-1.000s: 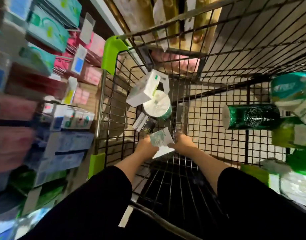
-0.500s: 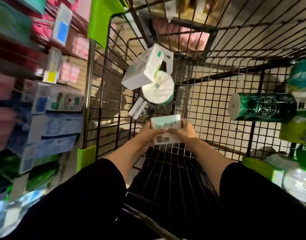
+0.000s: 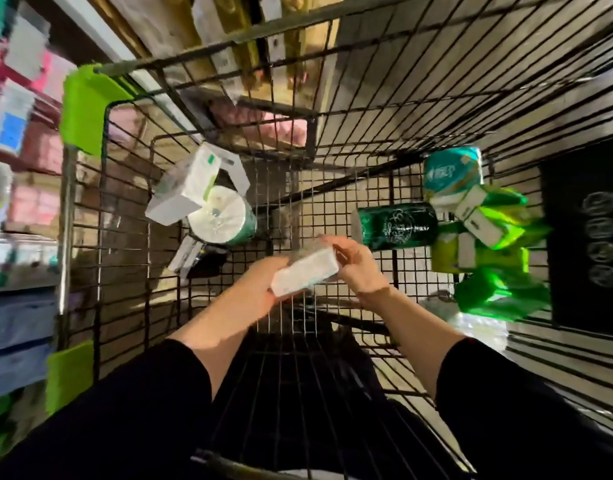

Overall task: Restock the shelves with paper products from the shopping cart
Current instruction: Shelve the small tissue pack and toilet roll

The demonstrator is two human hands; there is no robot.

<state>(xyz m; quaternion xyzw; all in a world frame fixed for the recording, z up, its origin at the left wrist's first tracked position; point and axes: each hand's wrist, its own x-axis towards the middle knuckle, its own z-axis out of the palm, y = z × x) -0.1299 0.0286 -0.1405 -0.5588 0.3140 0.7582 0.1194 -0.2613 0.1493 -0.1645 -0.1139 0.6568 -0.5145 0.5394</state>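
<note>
Inside the black wire shopping cart (image 3: 125, 209), both my hands hold one small white tissue pack (image 3: 305, 271) above the cart floor. My left hand (image 3: 260, 289) grips its lower left end from below. My right hand (image 3: 357, 261) pinches its upper right end. Left of the hands lie a white tissue box (image 3: 187, 188), a white roll in a green wrapper (image 3: 222, 216) and a small dark-and-white pack (image 3: 190, 254). To the right lie a dark green roll (image 3: 398, 225), a teal pack (image 3: 452, 174) and several bright green packs (image 3: 488, 244).
Store shelves (image 3: 17, 202) with pink, blue and green paper packs run along the left, close to the cart's side. Green plastic corner guards (image 3: 85, 109) mark the cart's left rim. Gold packages (image 3: 235, 26) sit beyond the cart's far end. A dark panel (image 3: 589, 237) stands at right.
Both hands have lifted the tissue pack higher and turned it so its white side faces up. The view has swung right, bringing more of the green packs into sight.
</note>
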